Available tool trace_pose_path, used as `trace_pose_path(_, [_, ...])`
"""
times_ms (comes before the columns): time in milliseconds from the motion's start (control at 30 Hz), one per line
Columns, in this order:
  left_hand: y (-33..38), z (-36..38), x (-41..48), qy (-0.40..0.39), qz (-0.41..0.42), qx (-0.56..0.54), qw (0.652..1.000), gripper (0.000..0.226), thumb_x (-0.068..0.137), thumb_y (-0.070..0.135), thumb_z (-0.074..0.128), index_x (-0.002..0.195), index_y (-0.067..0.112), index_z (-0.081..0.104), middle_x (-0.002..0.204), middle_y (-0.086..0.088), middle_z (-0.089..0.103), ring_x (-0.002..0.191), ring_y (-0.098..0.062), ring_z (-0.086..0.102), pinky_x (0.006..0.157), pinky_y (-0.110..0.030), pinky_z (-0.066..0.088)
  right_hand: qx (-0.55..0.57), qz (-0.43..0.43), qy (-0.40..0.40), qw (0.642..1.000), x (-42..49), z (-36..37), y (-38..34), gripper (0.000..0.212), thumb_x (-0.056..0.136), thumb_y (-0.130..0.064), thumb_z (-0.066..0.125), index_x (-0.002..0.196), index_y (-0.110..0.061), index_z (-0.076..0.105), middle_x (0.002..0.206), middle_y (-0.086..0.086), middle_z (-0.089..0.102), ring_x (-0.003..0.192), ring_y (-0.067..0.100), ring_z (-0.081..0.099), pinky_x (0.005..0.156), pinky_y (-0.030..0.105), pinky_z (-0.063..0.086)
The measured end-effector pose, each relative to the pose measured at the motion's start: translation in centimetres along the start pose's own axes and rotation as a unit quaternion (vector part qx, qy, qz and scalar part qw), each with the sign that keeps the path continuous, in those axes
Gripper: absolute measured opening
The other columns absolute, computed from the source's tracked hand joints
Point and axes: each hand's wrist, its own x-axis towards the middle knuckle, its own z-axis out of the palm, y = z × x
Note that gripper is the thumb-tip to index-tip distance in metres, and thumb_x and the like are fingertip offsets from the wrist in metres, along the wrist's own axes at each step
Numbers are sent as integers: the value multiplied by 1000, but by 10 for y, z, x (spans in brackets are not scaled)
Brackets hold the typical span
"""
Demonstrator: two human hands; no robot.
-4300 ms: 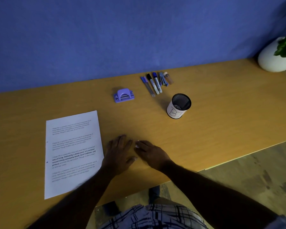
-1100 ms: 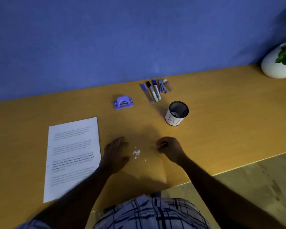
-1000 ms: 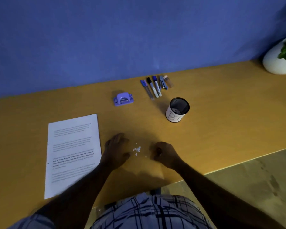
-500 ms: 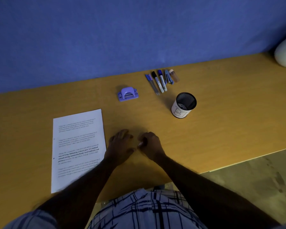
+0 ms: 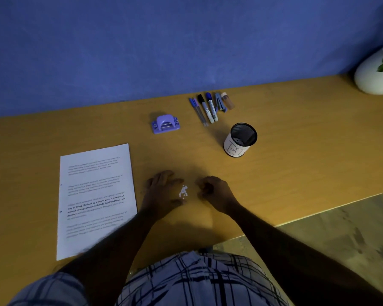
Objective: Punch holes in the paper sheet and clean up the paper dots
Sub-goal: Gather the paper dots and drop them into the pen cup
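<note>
Left hand: my left hand (image 5: 161,194) lies palm down on the desk (image 5: 296,155); fingers straight and a little apart; gripping nothing
Right hand: my right hand (image 5: 215,192) rests on the desk, fingers curled in toward the palm; I cannot tell whether a dot is pinched between them
Paper dots: the paper dots (image 5: 183,192) lie in a small white heap between my two hands, just beside the left one
Paper sheet: the paper sheet (image 5: 95,199) lies flat to the left of my left hand; printed side up; my left forearm crosses its near corner
Hole punch: the purple hole punch (image 5: 165,124) sits farther back, well apart from the sheet
Pens: the pens (image 5: 206,109) lie side by side near the blue wall
Cup: the mesh cup (image 5: 240,140) stands upright in front of the pens
</note>
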Motion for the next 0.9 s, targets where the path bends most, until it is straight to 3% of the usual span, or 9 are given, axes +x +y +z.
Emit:
trace_pose_path(100, [1, 7, 3, 29, -6, -18, 999, 48, 74, 58, 67, 119, 41, 63, 141, 5, 42, 133, -24, 32, 106, -49, 27, 5, 1, 3, 1000, -6, -2, 1, 32, 77, -5, 74, 108, -11, 67, 100, 0, 63, 87, 12, 59, 76, 22, 50])
trace_pose_path(233, [-4, 10, 8, 75, -38, -67, 994, 29, 78, 44, 71, 107, 40, 70, 133, 7, 49, 126, -22, 40, 101, -44, 32, -30, -30, -1, 999, -7, 1, -2, 31, 77, -14, 77, 106, -13, 65, 99, -4, 57, 85, 10, 53, 69, 15, 42])
trace_pose_path(400, [-12, 2, 6, 30, -12, -65, 997, 46, 78, 51, 63, 120, 34, 64, 140, 4, 46, 131, -23, 37, 107, -46, 29, -137, -102, -19, 985, 1, 11, -2, 51, 81, -41, 72, 127, -25, 55, 123, -1, 54, 109, 14, 48, 93, 29, 43])
trace_pose_path(567, [-15, 2, 1, 34, 10, -75, 997, 40, 79, 42, 70, 118, 33, 66, 141, 0, 47, 133, -26, 36, 109, -52, 32, -203, -166, -23, 965, 7, 20, -6, 59, 81, -51, 67, 135, -35, 50, 122, 0, 45, 107, 17, 42, 89, 33, 38])
trace_pose_path(733, [-16, 13, 2, 44, -6, -48, 998, 29, 83, 52, 61, 109, 43, 68, 142, 4, 44, 133, -22, 33, 106, -47, 32, -179, -170, 27, 969, 12, 25, -3, 37, 86, -46, 64, 122, -36, 65, 114, -1, 50, 102, 16, 44, 86, 30, 36])
trace_pose_path(900, [-6, 13, 10, 77, -43, -86, 992, 16, 82, 48, 66, 94, 41, 74, 135, 9, 50, 128, -19, 36, 100, -43, 31, -119, -175, 79, 974, 18, 34, -5, 23, 82, -45, 64, 100, -35, 75, 89, -6, 59, 84, 16, 54, 73, 32, 45])
